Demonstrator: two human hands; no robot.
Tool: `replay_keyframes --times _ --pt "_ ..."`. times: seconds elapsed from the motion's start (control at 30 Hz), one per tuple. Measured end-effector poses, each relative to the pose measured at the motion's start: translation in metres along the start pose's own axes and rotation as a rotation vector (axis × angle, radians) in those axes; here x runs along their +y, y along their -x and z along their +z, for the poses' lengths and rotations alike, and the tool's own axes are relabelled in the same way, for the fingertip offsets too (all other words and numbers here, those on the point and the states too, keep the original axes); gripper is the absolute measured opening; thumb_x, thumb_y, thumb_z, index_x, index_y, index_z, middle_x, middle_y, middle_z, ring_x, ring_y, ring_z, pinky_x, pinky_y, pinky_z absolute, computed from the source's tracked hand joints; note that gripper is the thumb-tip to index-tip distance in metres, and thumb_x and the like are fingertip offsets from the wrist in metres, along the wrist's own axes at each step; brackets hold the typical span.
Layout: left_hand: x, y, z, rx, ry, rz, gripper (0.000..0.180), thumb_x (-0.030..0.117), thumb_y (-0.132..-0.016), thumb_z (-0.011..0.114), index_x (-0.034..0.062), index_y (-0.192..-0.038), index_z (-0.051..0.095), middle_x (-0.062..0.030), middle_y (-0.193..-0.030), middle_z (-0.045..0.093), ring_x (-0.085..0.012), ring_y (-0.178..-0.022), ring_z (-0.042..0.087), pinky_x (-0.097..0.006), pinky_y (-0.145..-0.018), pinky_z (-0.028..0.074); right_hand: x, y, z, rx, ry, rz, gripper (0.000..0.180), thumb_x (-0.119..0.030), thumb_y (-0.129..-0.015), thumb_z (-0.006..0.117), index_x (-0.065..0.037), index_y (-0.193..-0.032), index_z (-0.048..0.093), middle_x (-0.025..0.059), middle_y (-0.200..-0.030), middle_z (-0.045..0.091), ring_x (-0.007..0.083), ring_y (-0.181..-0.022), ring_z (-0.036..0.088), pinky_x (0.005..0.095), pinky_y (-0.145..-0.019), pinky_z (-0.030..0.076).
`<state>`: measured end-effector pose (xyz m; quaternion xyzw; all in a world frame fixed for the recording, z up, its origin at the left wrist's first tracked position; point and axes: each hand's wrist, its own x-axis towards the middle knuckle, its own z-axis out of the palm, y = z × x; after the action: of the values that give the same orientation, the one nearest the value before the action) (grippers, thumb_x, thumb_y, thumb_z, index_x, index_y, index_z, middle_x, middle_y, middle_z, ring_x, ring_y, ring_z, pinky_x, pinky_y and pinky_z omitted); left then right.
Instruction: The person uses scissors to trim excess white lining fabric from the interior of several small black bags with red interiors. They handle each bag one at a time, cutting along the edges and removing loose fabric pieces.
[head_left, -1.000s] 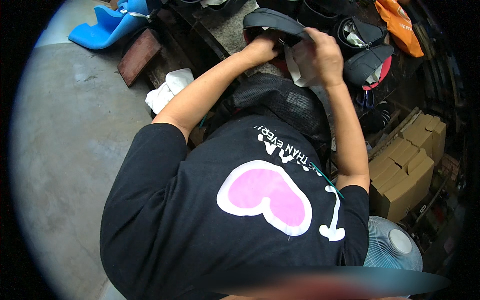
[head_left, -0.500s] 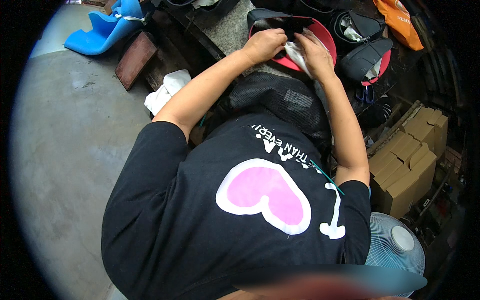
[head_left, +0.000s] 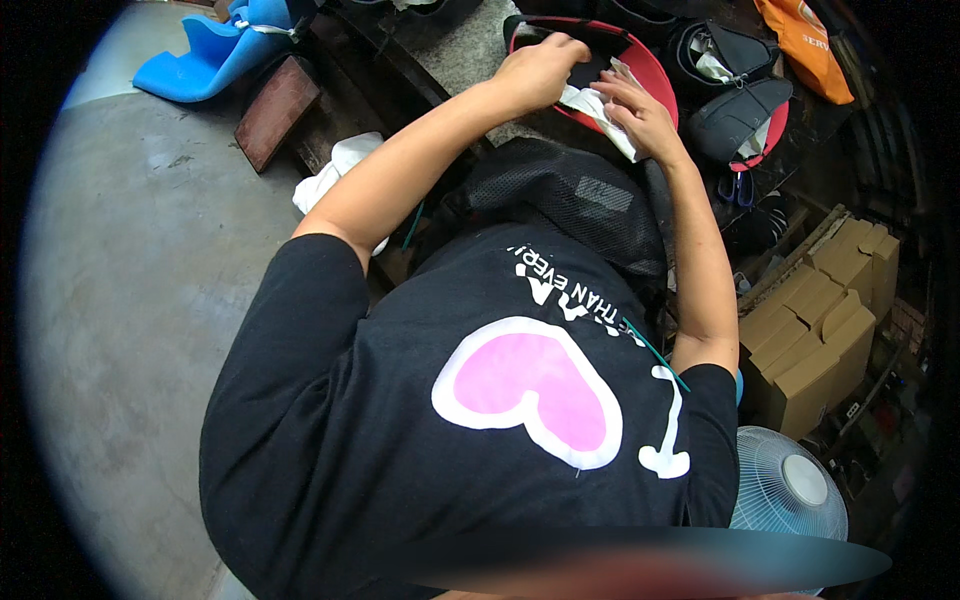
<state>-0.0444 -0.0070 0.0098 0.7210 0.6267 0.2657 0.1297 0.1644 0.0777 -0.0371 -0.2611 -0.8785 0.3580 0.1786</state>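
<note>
A red and black cap (head_left: 655,75) lies at the top centre, its dark hollow facing up. White paper (head_left: 590,103) lies crumpled in and over its near rim. Above the cap's left part is my left hand (head_left: 535,75), fingers loosely bent and nothing visible in them. On the right, my right hand (head_left: 645,120) is over the paper and the near rim, its fingers spread apart. The palm side of both hands is hidden.
More black caps (head_left: 735,120) with white paper stand to the right, near an orange bag (head_left: 805,50) and blue-handled scissors (head_left: 738,187). Cardboard boxes (head_left: 815,330) and a fan (head_left: 790,490) are lower right. White cloth (head_left: 340,170) and a blue plastic piece (head_left: 205,55) are left.
My left hand has lifted up and away from the paper, and its fingers have loosened. My right fingers have spread. The white paper now reaches further over the near rim.
</note>
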Motion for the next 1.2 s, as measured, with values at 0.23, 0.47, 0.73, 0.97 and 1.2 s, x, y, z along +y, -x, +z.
replay_keyframes --times 0.23,0.47,0.73,0.97,1.2 --pt "-0.01 -0.054 0.017 -0.648 -0.227 -0.011 0.052 0.002 -0.079 0.061 0.0241 -0.126 0.062 -0.0112 -0.114 0.067 -0.034 -0.104 0.063 -0.042 -0.092 0.05 -0.03 0.018 0.006 0.021 0.532 -0.14 0.049 -0.04 -0.084 0.067 -0.013 -0.125 0.062 0.012 -0.135 0.055 0.0306 -0.128 0.048 0.0408 -0.106 0.039" --pt "-0.007 -0.032 0.021 -0.528 -0.441 0.182 0.055 0.007 -0.084 0.059 0.0143 -0.138 0.05 -0.008 -0.122 0.055 -0.0287 -0.114 0.056 -0.038 -0.096 0.048 -0.052 0.05 -0.01 -0.019 0.418 -0.162 0.041 -0.026 -0.084 0.068 -0.007 -0.12 0.063 0.0096 -0.123 0.064 0.0274 -0.119 0.057 0.0401 -0.103 0.042" --pt "-0.026 -0.018 0.031 -0.431 -0.298 0.239 0.047 0.01 -0.086 0.056 0.0129 -0.133 0.055 -0.0092 -0.13 0.055 -0.0314 -0.118 0.053 -0.039 -0.101 0.045 -0.074 0.051 -0.016 -0.107 0.46 -0.322 0.033 -0.026 -0.085 0.067 -0.007 -0.112 0.067 0.0082 -0.109 0.07 0.0243 -0.104 0.064 0.0372 -0.097 0.045" --pt "-0.034 -0.01 0.035 -0.412 -0.076 0.157 0.052 0.023 -0.081 0.067 0.0116 -0.13 0.058 -0.0168 -0.132 0.054 -0.0355 -0.121 0.051 -0.043 -0.104 0.04 -0.053 0.023 -0.033 -0.022 0.439 -0.222 0.031 -0.032 -0.094 0.054 -0.014 -0.116 0.066 0.0107 -0.116 0.065 0.0266 -0.114 0.057 0.0356 -0.098 0.045" --pt "-0.019 0.03 0.021 -0.142 0.059 0.16 0.037 0.008 -0.077 0.065 0.0045 -0.113 0.06 -0.0162 -0.113 0.056 -0.035 -0.11 0.055 -0.04 -0.097 0.045 -0.015 0.034 -0.013 -0.096 0.91 -0.095 0.051 -0.034 -0.094 0.051 -0.016 -0.141 0.043 0.005 -0.147 0.043 0.0209 -0.138 0.035 0.0386 -0.116 0.024"
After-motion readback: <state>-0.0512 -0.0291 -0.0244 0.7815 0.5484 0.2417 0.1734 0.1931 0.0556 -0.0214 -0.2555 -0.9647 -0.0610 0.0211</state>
